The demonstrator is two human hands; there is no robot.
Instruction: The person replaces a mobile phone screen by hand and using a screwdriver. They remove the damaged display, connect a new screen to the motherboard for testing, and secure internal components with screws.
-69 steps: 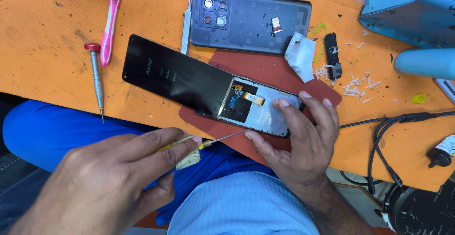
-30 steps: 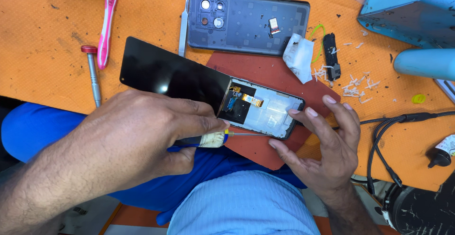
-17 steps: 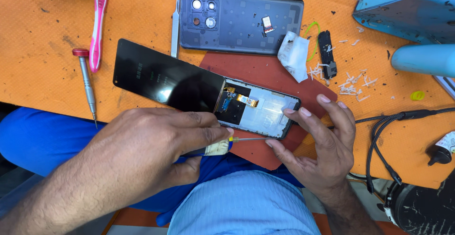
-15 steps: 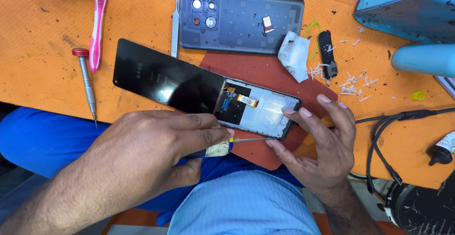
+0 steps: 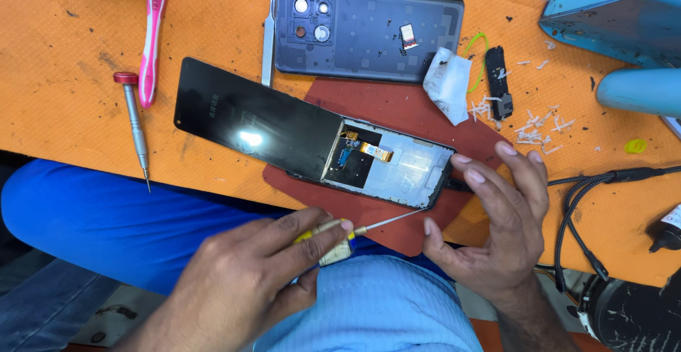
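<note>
An opened phone frame (image 5: 397,171) lies on a dark red mat (image 5: 397,111), its black screen panel (image 5: 248,121) slid off to the left and showing an orange flex cable inside. My left hand (image 5: 241,284) grips a thin yellow-handled screwdriver (image 5: 369,226), whose tip points at the frame's lower right edge. My right hand (image 5: 496,217) rests at the frame's right end, fingertips touching its corner and thumb near the tool's tip.
A grey phone back cover (image 5: 369,33) lies at the top, with metal tweezers (image 5: 268,36) beside it. A red-capped screwdriver (image 5: 135,128) and pink toothbrush (image 5: 150,33) sit left. Blue device (image 5: 617,11), black cables (image 5: 589,203), white scraps right.
My left hand has drawn back toward me, off the phone, still holding the screwdriver. My right hand stays at the frame's right end.
</note>
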